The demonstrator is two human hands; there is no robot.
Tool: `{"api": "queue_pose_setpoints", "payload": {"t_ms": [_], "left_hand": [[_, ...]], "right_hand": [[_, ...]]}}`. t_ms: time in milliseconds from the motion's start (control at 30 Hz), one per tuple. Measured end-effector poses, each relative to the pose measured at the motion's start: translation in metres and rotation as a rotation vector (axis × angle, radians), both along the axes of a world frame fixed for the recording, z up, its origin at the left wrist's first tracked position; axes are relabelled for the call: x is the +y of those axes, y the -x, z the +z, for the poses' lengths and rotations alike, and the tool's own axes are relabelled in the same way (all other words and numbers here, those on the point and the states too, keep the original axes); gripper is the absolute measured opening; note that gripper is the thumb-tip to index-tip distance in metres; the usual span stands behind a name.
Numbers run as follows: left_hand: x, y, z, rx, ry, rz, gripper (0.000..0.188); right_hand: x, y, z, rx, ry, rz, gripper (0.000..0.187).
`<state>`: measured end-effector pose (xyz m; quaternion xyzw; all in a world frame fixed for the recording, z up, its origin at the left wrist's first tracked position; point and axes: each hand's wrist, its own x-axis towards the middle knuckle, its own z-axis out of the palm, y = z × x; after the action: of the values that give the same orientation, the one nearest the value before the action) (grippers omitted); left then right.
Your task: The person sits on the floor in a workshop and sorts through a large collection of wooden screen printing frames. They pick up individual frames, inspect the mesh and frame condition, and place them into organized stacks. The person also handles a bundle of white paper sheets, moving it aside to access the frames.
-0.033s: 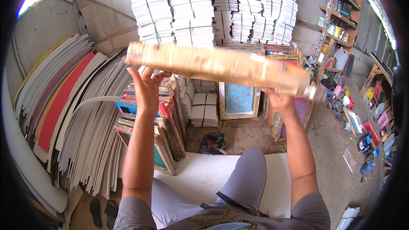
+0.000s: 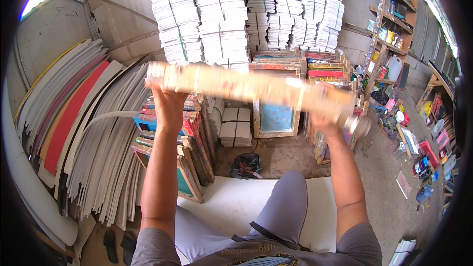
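Both hands point(image 2: 170, 111) point(image 2: 325, 120) grip the wooden piece point(image 2: 251, 84), long axis crosswise, right end lower

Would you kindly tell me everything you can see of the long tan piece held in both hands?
The long tan piece looks like wood, with paler and brownish marks and pale bands across it. It shows as a straight bar, blurred, across the upper middle of the view, slanting down toward the right. The left hand holds it near its left end, the right hand near its right end; blur hides the finger details.
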<state>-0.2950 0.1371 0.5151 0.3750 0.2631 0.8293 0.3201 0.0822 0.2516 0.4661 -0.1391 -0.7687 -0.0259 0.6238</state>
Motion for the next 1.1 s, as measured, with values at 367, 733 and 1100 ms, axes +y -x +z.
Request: {"api": "queue_pose_setpoints", "payload": {"t_ms": [367, 733, 1100], "left_hand": [[-0.012, 0.016, -0.057, 0.151, 0.171, -0.458, 0.082], [-0.018, 0.013, -0.074, 0.163, 0.118, -0.420, 0.078], [-0.019, 0.017, -0.082, 0.197, 0.094, -0.457, 0.084]], "right_hand": [[0.023, -0.029, -0.048, -0.147, -0.507, -0.250, 0.047], [0.024, -0.027, -0.056, -0.160, -0.549, -0.324, 0.048], [0.019, -0.019, -0.062, -0.213, -0.615, -0.377, 0.056]]}}
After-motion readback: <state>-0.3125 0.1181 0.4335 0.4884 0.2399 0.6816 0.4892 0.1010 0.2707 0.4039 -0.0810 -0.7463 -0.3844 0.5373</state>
